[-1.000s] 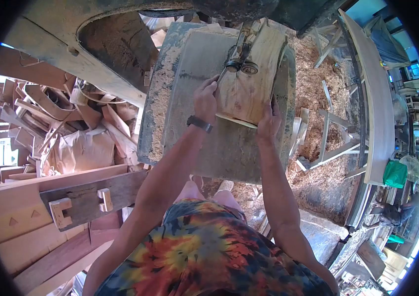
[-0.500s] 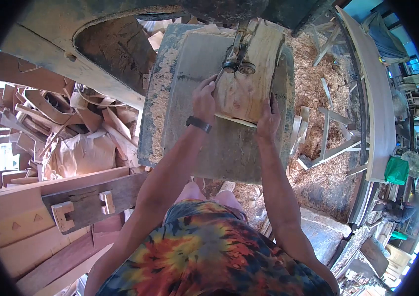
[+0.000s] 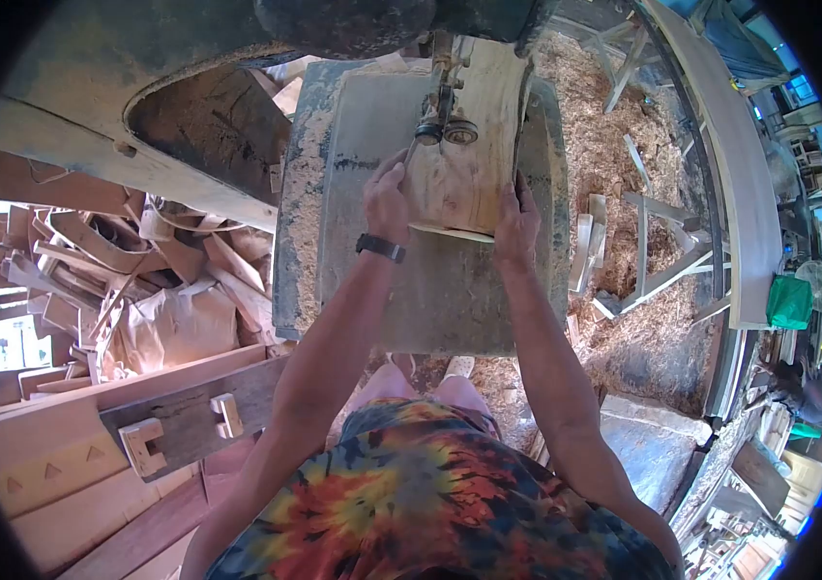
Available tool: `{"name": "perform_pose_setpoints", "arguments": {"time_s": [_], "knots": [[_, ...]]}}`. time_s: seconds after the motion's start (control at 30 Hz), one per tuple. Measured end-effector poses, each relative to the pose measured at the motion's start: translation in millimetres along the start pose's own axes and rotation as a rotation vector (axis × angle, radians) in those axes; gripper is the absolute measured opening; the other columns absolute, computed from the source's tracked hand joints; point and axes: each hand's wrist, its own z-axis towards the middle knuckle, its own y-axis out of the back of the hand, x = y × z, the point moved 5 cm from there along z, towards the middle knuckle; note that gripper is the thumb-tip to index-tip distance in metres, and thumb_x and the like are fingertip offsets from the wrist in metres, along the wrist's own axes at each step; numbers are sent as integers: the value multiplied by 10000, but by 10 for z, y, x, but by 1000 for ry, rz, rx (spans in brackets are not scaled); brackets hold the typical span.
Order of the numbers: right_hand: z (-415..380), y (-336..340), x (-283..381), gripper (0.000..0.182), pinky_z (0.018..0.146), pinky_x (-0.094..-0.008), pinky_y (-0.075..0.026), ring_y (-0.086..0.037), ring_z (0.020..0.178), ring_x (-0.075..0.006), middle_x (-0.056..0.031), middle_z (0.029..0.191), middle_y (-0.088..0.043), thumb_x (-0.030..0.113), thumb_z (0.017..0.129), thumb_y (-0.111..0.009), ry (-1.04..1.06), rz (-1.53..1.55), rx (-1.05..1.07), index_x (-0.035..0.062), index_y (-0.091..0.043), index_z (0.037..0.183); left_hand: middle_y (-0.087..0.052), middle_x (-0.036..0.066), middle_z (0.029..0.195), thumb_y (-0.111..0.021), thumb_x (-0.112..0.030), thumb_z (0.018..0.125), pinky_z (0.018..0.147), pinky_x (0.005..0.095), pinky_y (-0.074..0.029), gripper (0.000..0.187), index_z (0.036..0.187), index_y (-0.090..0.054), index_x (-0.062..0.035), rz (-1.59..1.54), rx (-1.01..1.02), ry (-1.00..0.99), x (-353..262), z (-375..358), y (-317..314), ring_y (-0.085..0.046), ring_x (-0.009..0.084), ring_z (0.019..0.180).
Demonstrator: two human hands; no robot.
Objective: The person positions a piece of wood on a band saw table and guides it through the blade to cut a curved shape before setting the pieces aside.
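A thick wooden board [image 3: 456, 184] with pale grain and a rough dark right edge lies flat on the metal table [image 3: 430, 300] of what looks like a bandsaw. Its far part runs under the saw's roller guide [image 3: 446, 131]. My left hand [image 3: 387, 201] is closed along the board's left edge, just short of the guide, with a dark watch on the wrist. On the opposite side, my right hand [image 3: 517, 224] grips the right edge near the closest corner, fingers pointing forward. The blade itself is hard to make out.
The machine's large frame [image 3: 208, 126] arches over the upper left. Wood offcuts [image 3: 169, 251] are heaped at left. Sawdust [image 3: 604, 126] and loose sticks cover the floor at right, beside a long plank [image 3: 745, 242]. A notched dark board [image 3: 189, 416] lies at lower left.
The board and both hands have moved slightly forward relative to the roller guide. The view has shifted a little. Both hands keep their hold.
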Motion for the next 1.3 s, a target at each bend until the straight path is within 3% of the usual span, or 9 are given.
{"name": "perform_pose_setpoints", "arguments": {"time_s": [0.53, 0.6, 1.3], "knots": [[14, 18, 0, 576, 1104, -338, -374, -511, 1312, -270, -244, 1420, -539, 235, 1012, -533, -13, -37, -6, -128, -417, 1443, -653, 128, 1275, -482, -110, 955, 1049, 300, -410, 389, 1275, -642, 42, 52, -38, -7, -106, -111, -66, -591, 208, 1173], [21, 21, 5, 570, 1100, -337, -377, -515, 1306, -266, -240, 1417, -542, 232, 1012, -526, -1, -34, 2, -126, -419, 1443, -669, 144, 1212, -497, -123, 940, 1011, 303, -435, 391, 1247, -653, 62, 1, -62, -12, -100, -101, -71, -607, 213, 1133], [81, -27, 57, 537, 1089, -320, -381, -526, 1284, -237, -214, 1397, -566, 223, 1027, -517, -17, -16, 4, -119, -441, 1435, -663, 135, 1251, -478, -102, 952, 1034, 306, -431, 378, 1254, -648, 47, 12, -62, -6, -18, 7, -39, -605, 212, 1155]]}}
